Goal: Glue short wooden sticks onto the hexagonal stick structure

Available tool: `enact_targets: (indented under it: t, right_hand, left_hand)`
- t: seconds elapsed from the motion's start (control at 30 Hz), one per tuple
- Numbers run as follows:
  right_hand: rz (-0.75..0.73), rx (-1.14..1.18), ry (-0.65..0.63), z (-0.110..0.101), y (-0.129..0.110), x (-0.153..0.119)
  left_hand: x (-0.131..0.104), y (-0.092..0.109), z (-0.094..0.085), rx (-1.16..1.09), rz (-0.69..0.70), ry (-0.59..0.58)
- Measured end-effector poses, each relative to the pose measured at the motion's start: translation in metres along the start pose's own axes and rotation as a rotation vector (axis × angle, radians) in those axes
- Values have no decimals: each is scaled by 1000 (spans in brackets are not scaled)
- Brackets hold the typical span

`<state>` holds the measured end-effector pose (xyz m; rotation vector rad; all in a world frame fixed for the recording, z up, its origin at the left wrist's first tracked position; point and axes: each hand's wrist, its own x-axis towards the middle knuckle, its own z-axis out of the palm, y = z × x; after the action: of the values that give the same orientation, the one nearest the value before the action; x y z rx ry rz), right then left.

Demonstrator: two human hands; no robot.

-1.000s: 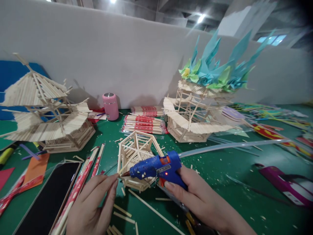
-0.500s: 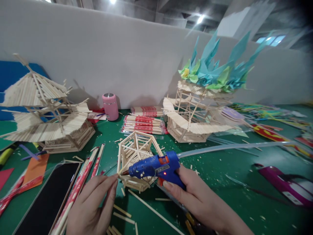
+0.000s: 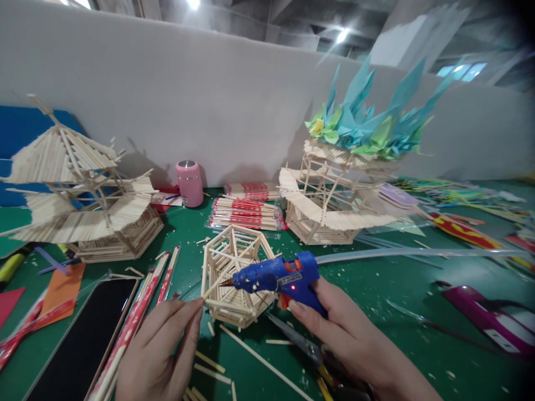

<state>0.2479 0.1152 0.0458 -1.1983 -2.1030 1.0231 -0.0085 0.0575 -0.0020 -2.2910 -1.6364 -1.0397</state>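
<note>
My right hand (image 3: 343, 312) is wrapped round the handle of a blue hot glue gun (image 3: 267, 275), its small red light lit and a long clear glue stick (image 3: 376, 255) running out of its back. The nozzle points left, above a small many-sided frame of wooden sticks (image 3: 238, 317) on the table. My left hand (image 3: 163, 345) is closed in a pinch on the lower end of a thin wooden stick (image 3: 212, 288), at the frame's left front corner. The stick slants up towards the nozzle tip. Whether it touches the frame I cannot tell.
Larger stick pavilions stand at left (image 3: 83, 217) and right (image 3: 326, 214), the right one topped with folded blue paper. A pink flask (image 3: 190, 184), packs of sticks (image 3: 246, 213), a phone (image 3: 83, 340), scissors (image 3: 305, 348) and loose stick pieces (image 3: 213, 373) lie around on the green table.
The glue gun has moved right and slightly up, its nozzle drawing away from my left fingertips. My left hand has barely moved. More of the scissors shows below the gun.
</note>
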Motion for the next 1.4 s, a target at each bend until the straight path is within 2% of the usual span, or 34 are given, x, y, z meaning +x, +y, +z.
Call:
enact_targets:
  t: [0.27, 0.5, 0.67, 0.93, 1.1, 1.27, 1.4]
  right_hand:
    - [34, -47, 29, -2, 0, -2]
    - [77, -22, 60, -5, 0, -6]
    - [68, 39, 99, -8, 3, -8]
    - [243, 261, 243, -14, 29, -30]
    - [440, 327, 355, -23, 44, -46]
    - [569, 281, 423, -32, 67, -53]
    - [543, 36, 415, -33, 81, -51]
  left_hand:
    - [1, 2, 1, -20, -33, 51]
    - [-2, 7, 1, 0, -165, 83]
    - [-3, 5, -1, -24, -147, 80]
    - [-5, -2, -2, -41, -104, 66]
    - [-6, -2, -4, -21, -92, 40]
    - [-7, -2, -5, -15, -78, 13]
    - [-6, -3, -4, -30, -76, 8]
